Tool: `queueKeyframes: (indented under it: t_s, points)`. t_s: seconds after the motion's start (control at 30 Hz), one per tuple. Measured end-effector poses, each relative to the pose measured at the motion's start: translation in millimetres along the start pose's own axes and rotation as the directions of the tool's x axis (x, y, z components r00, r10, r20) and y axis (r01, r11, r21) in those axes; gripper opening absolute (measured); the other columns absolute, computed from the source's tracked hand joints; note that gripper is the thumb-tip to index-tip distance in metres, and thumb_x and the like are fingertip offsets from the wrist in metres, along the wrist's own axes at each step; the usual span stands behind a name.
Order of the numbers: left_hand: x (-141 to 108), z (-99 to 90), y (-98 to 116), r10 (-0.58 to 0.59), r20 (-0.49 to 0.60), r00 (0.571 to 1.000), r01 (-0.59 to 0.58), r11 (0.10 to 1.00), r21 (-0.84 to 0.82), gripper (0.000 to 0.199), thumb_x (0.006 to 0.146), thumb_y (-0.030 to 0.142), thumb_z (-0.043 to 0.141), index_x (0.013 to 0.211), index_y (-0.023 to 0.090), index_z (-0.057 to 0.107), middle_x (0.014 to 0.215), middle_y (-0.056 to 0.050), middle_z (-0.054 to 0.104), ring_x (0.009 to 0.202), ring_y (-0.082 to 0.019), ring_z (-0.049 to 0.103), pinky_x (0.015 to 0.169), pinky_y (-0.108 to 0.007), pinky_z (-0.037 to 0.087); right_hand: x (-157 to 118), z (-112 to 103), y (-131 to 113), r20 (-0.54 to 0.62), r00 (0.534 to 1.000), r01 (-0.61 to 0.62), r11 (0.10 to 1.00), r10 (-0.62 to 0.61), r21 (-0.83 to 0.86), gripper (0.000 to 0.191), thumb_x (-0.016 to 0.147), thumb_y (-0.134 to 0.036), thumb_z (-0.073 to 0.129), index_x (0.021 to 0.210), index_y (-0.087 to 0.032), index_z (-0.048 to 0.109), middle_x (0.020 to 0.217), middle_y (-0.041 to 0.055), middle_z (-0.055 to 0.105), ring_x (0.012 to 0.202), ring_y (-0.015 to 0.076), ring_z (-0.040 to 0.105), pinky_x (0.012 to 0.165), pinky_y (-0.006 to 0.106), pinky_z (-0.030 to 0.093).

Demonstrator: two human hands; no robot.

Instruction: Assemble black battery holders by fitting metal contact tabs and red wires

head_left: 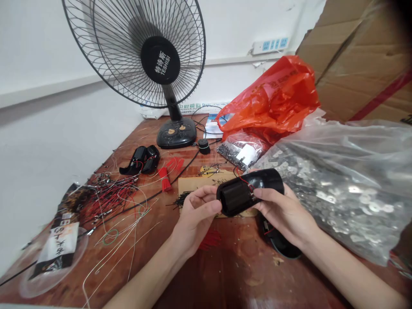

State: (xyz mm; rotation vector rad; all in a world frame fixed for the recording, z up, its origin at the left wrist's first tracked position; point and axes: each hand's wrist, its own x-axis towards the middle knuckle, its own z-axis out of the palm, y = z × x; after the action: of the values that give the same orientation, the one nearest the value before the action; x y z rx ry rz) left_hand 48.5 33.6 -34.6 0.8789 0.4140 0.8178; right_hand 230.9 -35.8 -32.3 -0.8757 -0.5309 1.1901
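A black plastic housing point(236, 196) with a hollow open end and thin red and black wires is held up over the table. My right hand point(283, 210) grips its right part, the thumb pressing near the wires. At the open left end, my left hand point(199, 214) pinches the rim between thumb and fingers. Below my right hand lies another black housing point(283, 242), partly hidden by that hand. Beneath the held piece is a flat tan sheet point(189, 184), with a bunch of black wires beside my left fingers.
A black fan point(176, 133) stands at the back. On the right are a clear bag of metal pieces point(341, 193) and a red plastic bag point(273, 98). Red wires point(112, 195), a bundle of red pieces point(165, 179) and black housings point(140, 159) lie on the left.
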Motion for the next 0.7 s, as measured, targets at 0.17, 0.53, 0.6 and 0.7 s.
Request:
queueKeyframes:
  t_s: [0.17,0.53,0.6,0.7]
  points:
    - [0.0,-0.8,-0.9,0.004,-0.035,0.999,-0.004,1.000,0.000,0.025,0.070,0.023,0.082,0.091,0.017,0.069,0.088,-0.004,0.069,0.075,-0.013,0.061,0.075,-0.026,0.047,0.5,-1.1,-0.1,0.000,1.000,0.018,1.000,-0.018,-0.014,0.025,0.075,-0.015,0.079,0.098,-0.017,0.069,0.095,0.0047,0.070,0.082,0.0147,0.066,0.070,0.023,0.058]
    - [1.2,4.7,2.4,-0.009,-0.047,0.999,0.010,1.000,0.014,0.024,0.079,0.023,0.075,0.100,0.015,0.068,0.091,-0.003,0.061,0.072,-0.008,0.051,0.065,-0.019,0.042,-0.5,-5.9,3.3,-0.023,0.977,0.197,0.940,-0.211,-0.280,0.035,0.078,-0.026,0.080,0.109,-0.021,0.065,0.102,0.0045,0.068,0.093,0.0185,0.063,0.085,0.031,0.050]
    - [1.8,4.2,0.8,0.032,-0.091,0.995,-0.025,0.997,0.074,0.025,0.079,0.023,0.075,0.102,0.017,0.068,0.094,-0.003,0.062,0.075,-0.009,0.053,0.065,-0.019,0.042,-0.4,-8.0,4.4,-0.023,0.964,0.237,0.892,-0.266,-0.385,0.037,0.078,-0.029,0.080,0.111,-0.022,0.065,0.106,0.0046,0.067,0.097,0.0205,0.062,0.089,0.034,0.049]
    - [4.2,0.7,-3.0,0.136,-0.171,0.976,-0.097,0.971,0.219,0.026,0.076,0.022,0.078,0.100,0.019,0.068,0.093,-0.002,0.065,0.079,-0.009,0.057,0.068,-0.018,0.044,0.3,-9.1,4.5,-0.028,0.949,0.264,0.840,-0.314,-0.473,0.042,0.077,-0.032,0.080,0.115,-0.024,0.063,0.106,0.0037,0.067,0.098,0.0215,0.062,0.089,0.034,0.049]
